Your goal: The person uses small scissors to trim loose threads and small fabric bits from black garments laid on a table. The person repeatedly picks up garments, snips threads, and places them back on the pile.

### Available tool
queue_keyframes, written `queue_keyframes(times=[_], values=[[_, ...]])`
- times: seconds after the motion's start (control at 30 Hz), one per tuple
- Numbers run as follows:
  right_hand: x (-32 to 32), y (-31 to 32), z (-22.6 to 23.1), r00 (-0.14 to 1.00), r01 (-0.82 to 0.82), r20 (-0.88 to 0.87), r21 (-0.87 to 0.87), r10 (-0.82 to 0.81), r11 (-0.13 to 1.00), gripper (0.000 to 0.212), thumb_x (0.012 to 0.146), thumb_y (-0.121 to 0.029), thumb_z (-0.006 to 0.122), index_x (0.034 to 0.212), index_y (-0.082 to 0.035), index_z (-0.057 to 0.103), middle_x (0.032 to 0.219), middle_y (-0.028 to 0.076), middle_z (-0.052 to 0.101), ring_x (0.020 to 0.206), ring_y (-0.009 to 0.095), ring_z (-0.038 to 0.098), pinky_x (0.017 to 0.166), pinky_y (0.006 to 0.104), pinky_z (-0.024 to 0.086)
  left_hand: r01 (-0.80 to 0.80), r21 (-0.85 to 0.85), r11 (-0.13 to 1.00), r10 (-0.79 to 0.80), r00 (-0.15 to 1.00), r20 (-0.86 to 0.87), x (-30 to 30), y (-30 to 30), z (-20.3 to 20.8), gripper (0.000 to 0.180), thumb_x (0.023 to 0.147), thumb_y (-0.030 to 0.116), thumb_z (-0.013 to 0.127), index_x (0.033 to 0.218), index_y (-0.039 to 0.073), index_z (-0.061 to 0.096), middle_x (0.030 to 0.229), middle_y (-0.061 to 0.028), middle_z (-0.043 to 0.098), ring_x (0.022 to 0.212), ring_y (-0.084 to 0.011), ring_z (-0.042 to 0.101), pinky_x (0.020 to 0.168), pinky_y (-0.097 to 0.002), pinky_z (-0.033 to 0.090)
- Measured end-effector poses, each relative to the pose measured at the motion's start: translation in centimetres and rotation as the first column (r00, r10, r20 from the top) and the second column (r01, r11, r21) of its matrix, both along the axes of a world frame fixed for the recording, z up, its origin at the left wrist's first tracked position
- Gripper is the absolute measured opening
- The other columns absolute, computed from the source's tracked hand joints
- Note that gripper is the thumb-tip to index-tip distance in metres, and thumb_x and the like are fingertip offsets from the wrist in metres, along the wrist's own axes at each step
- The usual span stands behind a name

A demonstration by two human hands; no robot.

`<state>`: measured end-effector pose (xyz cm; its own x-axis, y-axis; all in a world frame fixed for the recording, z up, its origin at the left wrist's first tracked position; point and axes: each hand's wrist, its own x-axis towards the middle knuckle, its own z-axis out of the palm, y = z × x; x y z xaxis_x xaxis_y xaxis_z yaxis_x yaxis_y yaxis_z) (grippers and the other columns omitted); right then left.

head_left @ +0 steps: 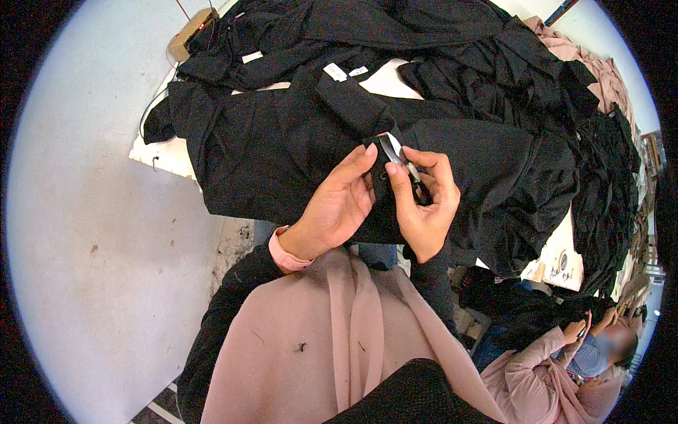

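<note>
Right hand (429,212), thumb (400,189) and fingers (436,164) closed on snips (397,156), blades (390,144) jutting up beyond them, left hand (339,205) pinching black garment (282,141) just beside the blades

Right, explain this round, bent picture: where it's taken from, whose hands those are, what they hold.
A person wears two fisheye cameras on the head; this view, from the left one, looks down, and the lens bends straight edges. The bare hands are the wearer's own. The right hand holds a small silver-bladed cutting tool; the left hand touches a black fabric garment beside that tool. The garment lies on a white-topped table, with other black fabric piled beyond. At lower right is another person's pink sleeve.
</note>
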<state>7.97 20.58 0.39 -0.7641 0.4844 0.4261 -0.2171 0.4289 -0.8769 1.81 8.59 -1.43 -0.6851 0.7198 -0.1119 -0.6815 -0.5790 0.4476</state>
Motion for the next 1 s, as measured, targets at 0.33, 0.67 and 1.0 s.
queue_keyframes(times=[0.33,0.67,1.0], values=[[0.2,0.3,-0.1,0.996,-0.084,-0.038,-0.165,0.079,0.983,0.015,0.089,-0.005,0.072,0.1,0.002,0.064,0.09,0.006,0.07,0.08,0.007,0.063,0.068,0.0225,0.05,0.001,0.134,0.991,-0.004,1.0,0.022,0.4,0.3,-0.7,0.026,0.105,0.024,0.047,0.122,0.009,0.06,0.117,-0.0022,0.066,0.112,-0.0135,0.06,0.102,-0.0306,0.045],[-0.2,0.2,-0.2,0.997,-0.079,-0.006,-0.203,0.08,0.976,0.016,0.09,-0.005,0.071,0.102,0.001,0.063,0.09,0.004,0.069,0.078,0.005,0.06,0.067,0.0205,0.048,-0.105,0.035,0.994,0.108,0.99,-0.091,0.9,0.3,-0.3,0.03,0.103,0.023,0.053,0.127,0.006,0.058,0.122,-0.0033,0.063,0.115,-0.0114,0.057,0.104,-0.028,0.042],[-0.1,-0.1,-0.9,1.0,-0.031,0.004,-0.021,0.031,0.999,0.037,0.084,-0.006,0.077,0.116,-0.001,0.059,0.094,0.005,0.07,0.085,0.009,0.065,0.075,0.024,0.051,-0.015,-0.181,0.983,-0.103,0.773,-0.626,-2.5,-1.9,1.5,0.044,0.103,0.023,0.048,0.138,-0.004,0.049,0.136,-0.0137,0.056,0.123,-0.0254,0.056,0.108,-0.0391,0.042]])
